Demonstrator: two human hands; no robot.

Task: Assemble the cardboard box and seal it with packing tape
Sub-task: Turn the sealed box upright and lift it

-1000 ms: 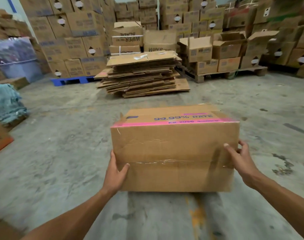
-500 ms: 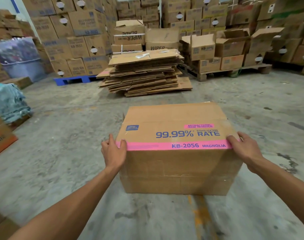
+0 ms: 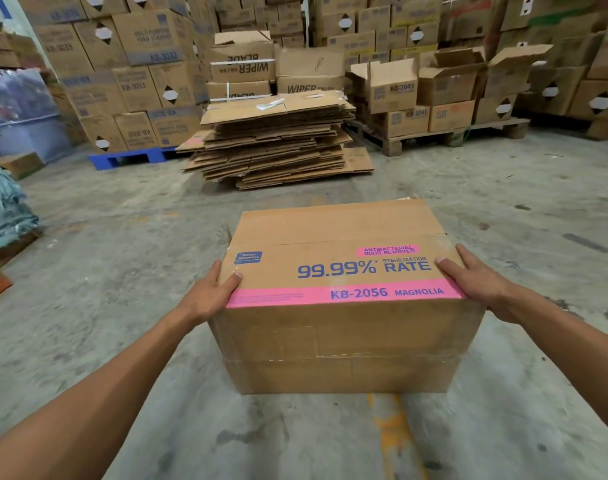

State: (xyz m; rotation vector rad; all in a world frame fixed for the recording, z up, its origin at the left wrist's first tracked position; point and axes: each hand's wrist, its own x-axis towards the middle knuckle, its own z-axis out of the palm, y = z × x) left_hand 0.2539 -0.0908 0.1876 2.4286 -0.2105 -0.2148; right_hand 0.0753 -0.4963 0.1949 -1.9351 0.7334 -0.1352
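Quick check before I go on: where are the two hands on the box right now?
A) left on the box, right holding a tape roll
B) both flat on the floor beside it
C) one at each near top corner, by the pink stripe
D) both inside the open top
C: the left hand grips the near left top corner of the cardboard box and the right hand the near right one, at the ends of the pink stripe.

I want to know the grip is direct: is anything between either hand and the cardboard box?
Nothing visible. The left hand and the right hand grip the cardboard box directly at its upper near corners.
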